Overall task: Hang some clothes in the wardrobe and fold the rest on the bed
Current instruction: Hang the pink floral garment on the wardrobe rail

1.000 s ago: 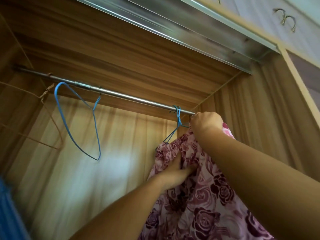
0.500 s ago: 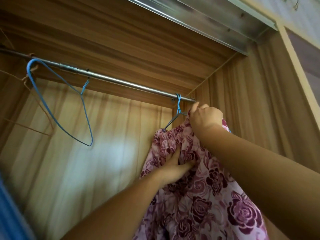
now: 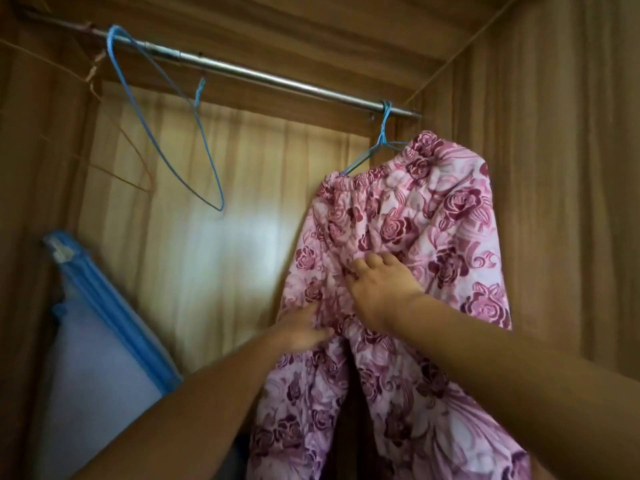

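Floral garment [image 3: 433,209], rail's [image 3: 277,81] 3 o'clock end, beside side wall [image 3: 540,168]; left hand [image 3: 304,329], right hand [image 3: 381,289] grasp it; open rail toward 9 o'clock.

A blue-edged pale panel [image 3: 100,372] leans upright at the lower left.

No text, label, brand, number or sign can be read in this view.

Right side: the rose-print trousers [image 3: 433,216] show a flower pattern only, no lettering.

Near left: a small pale patch [image 3: 63,253] sits at the top end of the blue-edged panel [image 3: 114,306]. It is blurred, and I cannot tell whether it carries print.
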`<control>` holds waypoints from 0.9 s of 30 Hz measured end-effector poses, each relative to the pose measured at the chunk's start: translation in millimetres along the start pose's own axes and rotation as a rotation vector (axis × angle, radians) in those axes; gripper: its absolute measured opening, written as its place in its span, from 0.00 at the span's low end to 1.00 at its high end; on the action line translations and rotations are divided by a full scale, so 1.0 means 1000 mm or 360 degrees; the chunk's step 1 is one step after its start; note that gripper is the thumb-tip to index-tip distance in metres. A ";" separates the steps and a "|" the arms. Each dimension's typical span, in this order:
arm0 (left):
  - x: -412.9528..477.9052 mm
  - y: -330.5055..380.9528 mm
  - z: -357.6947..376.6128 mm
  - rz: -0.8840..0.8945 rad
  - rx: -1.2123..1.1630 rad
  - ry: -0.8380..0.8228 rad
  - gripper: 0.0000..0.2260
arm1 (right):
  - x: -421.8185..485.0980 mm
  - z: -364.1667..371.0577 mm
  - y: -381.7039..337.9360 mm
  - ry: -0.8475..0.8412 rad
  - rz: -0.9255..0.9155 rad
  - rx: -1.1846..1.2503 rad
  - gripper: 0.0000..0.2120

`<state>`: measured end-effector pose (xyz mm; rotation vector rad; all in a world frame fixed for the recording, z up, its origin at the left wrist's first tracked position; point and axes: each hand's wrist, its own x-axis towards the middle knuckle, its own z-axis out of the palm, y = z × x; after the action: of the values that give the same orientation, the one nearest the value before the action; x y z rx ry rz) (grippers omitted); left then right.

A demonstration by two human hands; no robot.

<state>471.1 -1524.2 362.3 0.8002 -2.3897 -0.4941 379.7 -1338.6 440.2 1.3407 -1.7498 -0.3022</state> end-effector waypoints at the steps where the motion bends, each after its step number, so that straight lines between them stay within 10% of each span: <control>1: -0.008 -0.020 0.008 -0.0074 0.0001 -0.0022 0.36 | -0.004 0.008 -0.010 -0.0035 -0.0024 0.0083 0.26; 13: -0.075 -0.128 0.147 -0.0405 -0.0412 -0.0067 0.49 | -0.052 0.150 -0.130 -0.0203 -0.0108 0.1127 0.18; 17: -0.073 -0.124 0.187 -0.0274 -0.0756 0.0067 0.47 | -0.088 0.220 -0.193 -0.0678 -0.0079 0.1674 0.24; 21: -0.051 -0.114 0.212 -0.0249 -0.1213 0.0072 0.38 | -0.108 0.276 -0.225 -0.0983 0.0318 0.2269 0.16; 27: -0.006 -0.093 0.209 -0.0341 -0.1584 0.0040 0.35 | -0.087 0.321 -0.214 -0.0479 0.1072 0.3129 0.13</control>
<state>386.2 -1556.4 152.0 0.5617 -1.6778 -1.5614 279.1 -1443.3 72.6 1.6003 -2.5152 2.1801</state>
